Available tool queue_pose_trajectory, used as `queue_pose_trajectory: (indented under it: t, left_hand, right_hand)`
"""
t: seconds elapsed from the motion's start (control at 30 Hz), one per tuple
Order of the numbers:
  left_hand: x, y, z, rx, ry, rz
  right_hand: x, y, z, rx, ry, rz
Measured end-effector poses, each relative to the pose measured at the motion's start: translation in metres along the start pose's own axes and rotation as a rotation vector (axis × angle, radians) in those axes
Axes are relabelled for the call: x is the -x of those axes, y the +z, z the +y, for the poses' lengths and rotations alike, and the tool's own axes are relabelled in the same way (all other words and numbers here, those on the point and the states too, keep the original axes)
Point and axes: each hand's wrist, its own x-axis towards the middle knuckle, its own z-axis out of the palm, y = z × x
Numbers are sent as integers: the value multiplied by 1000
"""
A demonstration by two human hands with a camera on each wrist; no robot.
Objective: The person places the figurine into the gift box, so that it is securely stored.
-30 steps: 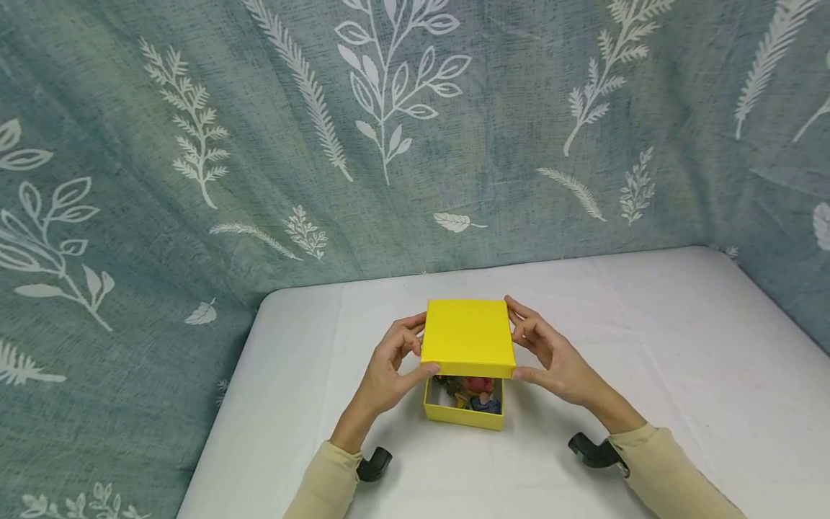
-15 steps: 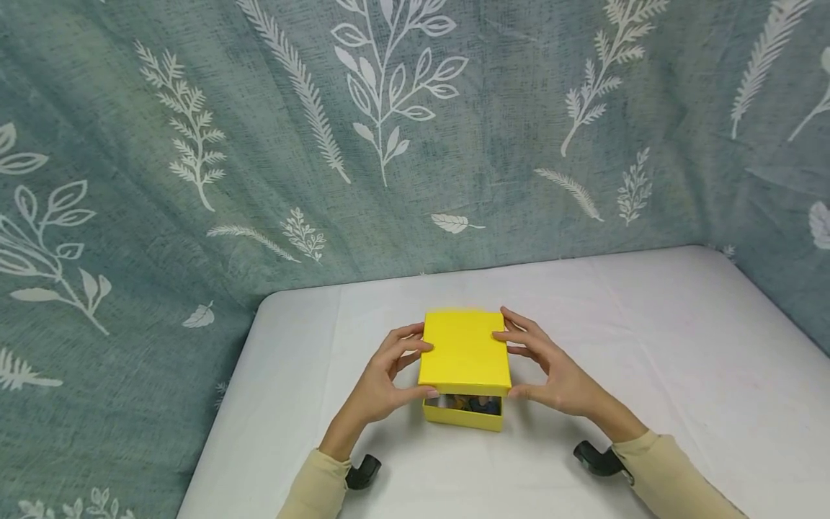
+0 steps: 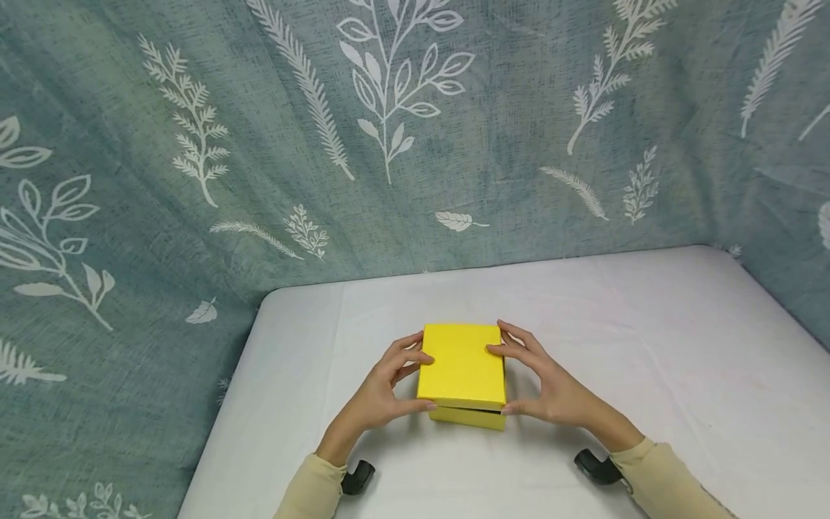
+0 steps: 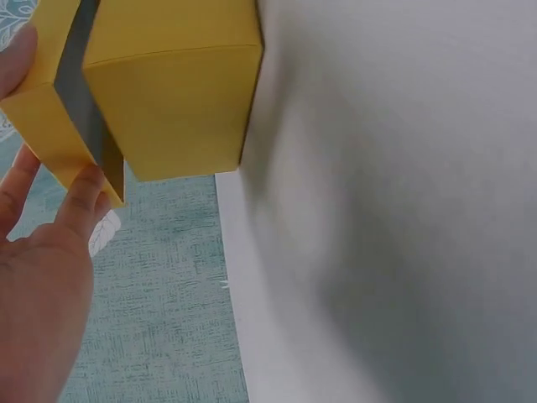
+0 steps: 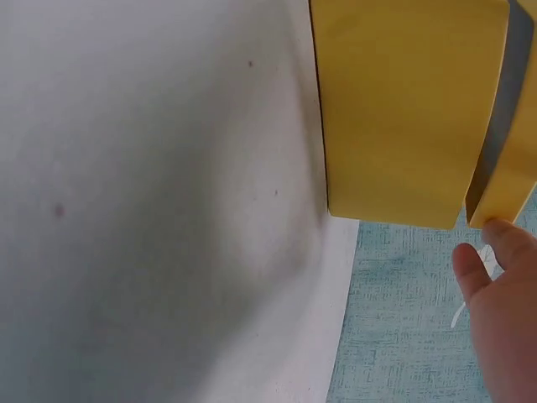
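Observation:
A yellow box lid [image 3: 462, 364] sits just over a yellow box base [image 3: 468, 418] on the table, slightly tilted, with a thin dark gap along the near right edge. My left hand [image 3: 382, 386] grips the lid's left side, thumb at the near corner and one finger on top. On the right side, my right hand [image 3: 551, 386] holds it in the same way. The left wrist view shows a gap between the lid [image 4: 63, 138] and the base [image 4: 180, 113]. A similar gap appears beside the base [image 5: 403, 117] in the right wrist view. The box's contents are hidden.
A white cloth covers the table [image 3: 583, 310]. Behind and to the sides hangs a green-blue curtain [image 3: 506, 180] with white leaf prints. Black curved pieces, one at the left wrist [image 3: 358, 477] and one at the right [image 3: 595, 467], stick out inward from the sleeves.
Both hands have brought the lid down and nearer onto the base. The colourful small items seen inside earlier are now covered. A finger of each hand has shifted onto the lid's top.

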Motion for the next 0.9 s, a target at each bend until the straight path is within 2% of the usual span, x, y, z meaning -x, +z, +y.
queue_pose_trajectory:
  t: [0.17, 0.5, 0.73, 0.9]
  left_hand:
    - [-1, 3, 12, -31, -36, -22]
    - [3, 8, -15, -61, -72, -34]
    - [3, 10, -17, -94, -80, -41]
    - [2, 11, -16, -123, -47, -42]
  right_hand:
    - [4, 2, 3, 6, 21, -23]
    - [10, 3, 4, 4, 0, -23]
    - [12, 1, 6, 37, 15, -26]
    - [14, 1, 8, 50, 1, -35]
